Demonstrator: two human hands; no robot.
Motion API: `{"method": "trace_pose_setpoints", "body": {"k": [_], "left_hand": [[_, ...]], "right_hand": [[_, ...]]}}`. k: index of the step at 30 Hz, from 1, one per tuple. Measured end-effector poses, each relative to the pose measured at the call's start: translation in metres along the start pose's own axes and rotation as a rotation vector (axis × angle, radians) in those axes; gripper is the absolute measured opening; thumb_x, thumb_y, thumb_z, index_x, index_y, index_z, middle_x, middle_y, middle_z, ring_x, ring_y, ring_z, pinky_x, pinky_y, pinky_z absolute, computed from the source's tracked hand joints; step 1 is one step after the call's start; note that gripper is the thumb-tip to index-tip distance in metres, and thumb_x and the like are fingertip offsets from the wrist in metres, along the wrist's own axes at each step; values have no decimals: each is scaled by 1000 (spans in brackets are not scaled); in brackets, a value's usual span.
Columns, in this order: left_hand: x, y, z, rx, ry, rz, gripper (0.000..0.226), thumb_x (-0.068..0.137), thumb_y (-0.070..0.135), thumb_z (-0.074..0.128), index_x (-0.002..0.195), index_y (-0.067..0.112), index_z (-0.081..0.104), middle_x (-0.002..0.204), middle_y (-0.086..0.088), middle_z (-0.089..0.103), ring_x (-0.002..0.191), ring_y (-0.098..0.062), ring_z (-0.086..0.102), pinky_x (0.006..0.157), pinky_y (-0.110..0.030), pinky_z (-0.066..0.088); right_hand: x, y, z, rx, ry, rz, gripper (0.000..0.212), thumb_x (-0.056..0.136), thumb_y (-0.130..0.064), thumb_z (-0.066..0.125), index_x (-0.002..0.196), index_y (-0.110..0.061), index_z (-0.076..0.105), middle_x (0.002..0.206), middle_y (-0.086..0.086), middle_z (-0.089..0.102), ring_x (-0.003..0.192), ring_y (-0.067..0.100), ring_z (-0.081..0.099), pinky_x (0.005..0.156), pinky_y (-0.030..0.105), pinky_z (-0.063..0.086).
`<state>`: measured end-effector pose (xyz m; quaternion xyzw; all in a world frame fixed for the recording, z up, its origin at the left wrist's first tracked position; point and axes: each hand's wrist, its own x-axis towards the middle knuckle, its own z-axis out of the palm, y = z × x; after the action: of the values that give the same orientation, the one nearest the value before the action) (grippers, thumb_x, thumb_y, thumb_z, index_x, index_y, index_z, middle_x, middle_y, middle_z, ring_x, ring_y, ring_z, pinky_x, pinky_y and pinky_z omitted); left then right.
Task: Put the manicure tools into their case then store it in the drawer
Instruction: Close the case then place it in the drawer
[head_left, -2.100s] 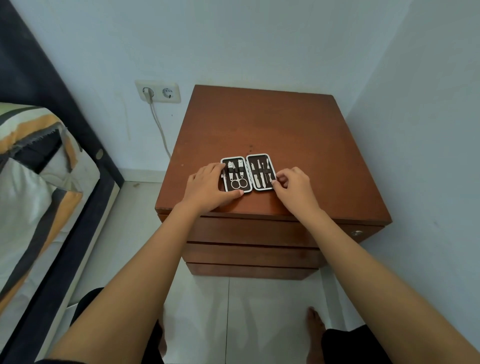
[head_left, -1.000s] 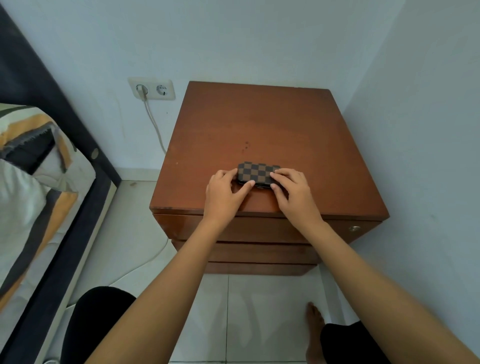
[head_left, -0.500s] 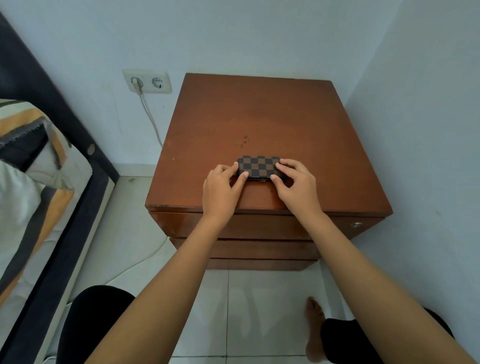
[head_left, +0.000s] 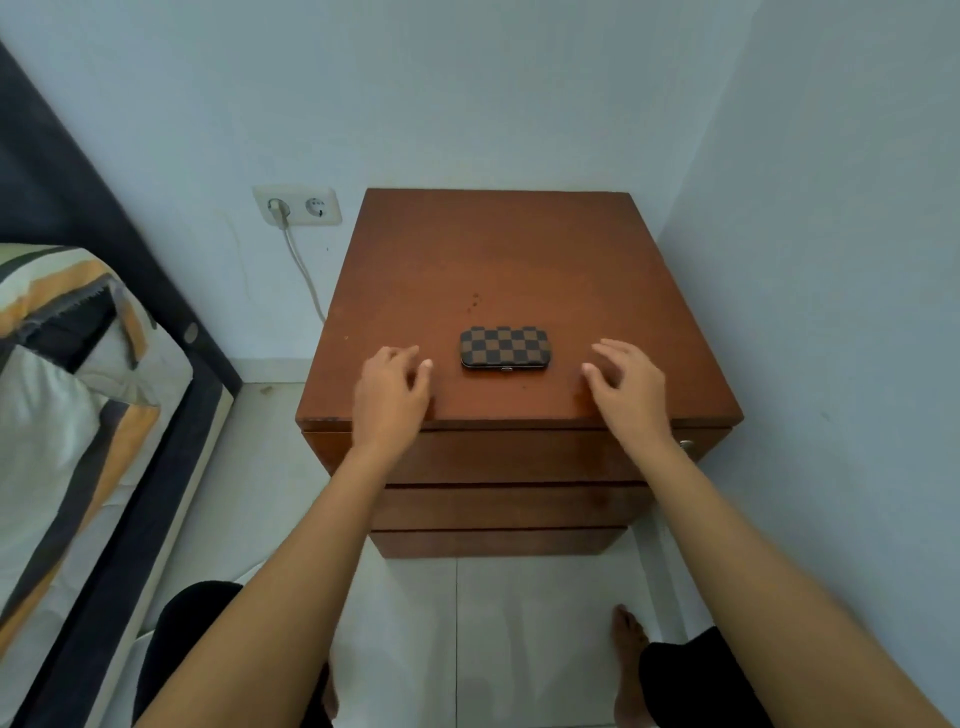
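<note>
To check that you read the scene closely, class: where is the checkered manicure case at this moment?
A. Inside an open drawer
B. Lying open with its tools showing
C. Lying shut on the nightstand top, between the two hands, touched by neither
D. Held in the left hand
C: the checkered case lies shut on the nightstand top, with the left hand and right hand apart from it, and the drawers shut.

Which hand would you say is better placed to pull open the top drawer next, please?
Probably the right hand: it hovers empty near the front edge, closest to the metal knob on the top drawer. The left hand is farther from it.
</note>
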<state>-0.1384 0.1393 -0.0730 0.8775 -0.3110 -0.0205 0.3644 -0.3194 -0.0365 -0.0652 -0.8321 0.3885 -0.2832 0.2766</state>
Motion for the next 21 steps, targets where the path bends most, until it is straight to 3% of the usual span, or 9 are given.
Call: {"method": "trace_pose_setpoints", "body": {"k": [3,5,9,13,18,21], "left_hand": [[-13,-30,-24,36,270,-98,42,96,34,40,129,9,50,131,-12,51,123,-27,45,102,-41,38],[-20,-49,-34,-16,362,-235,45,97,32,38,134,6,44,138,-15,44,129,-29,38,106,-45,35],[-36,-72,-31,-208,362,-451,51,99,38,30,139,8,36,144,-14,39,134,-28,35,111,-44,30],[-50,-76,-16,-467,283,-496,48,100,43,22,119,10,51,112,-9,56,104,-21,51,92,-35,40],[-59,-79,-9,-480,354,-501,51,98,44,32,124,8,55,118,-15,61,110,-29,56,98,-43,45],[-70,-82,-10,-484,386,-485,44,97,39,40,129,12,54,126,-10,60,118,-24,54,102,-41,43]], "right_hand": [[-18,38,-29,42,245,115,33,87,-14,60,118,-1,60,126,17,59,119,28,53,101,23,32],[-30,61,-42,79,360,236,36,88,-15,59,120,0,58,128,19,56,120,29,52,104,28,34],[-45,88,-46,204,394,482,43,95,-25,47,132,-3,47,138,15,49,128,27,45,111,35,33],[-54,95,-35,319,335,564,45,97,-27,42,137,-8,42,143,11,46,132,24,42,113,35,31],[-59,94,-34,351,389,606,41,95,-24,48,133,-9,48,134,12,55,122,24,52,105,32,37],[-71,92,-38,341,427,619,39,94,-24,50,129,-8,52,129,14,59,117,25,55,100,30,40]]}}
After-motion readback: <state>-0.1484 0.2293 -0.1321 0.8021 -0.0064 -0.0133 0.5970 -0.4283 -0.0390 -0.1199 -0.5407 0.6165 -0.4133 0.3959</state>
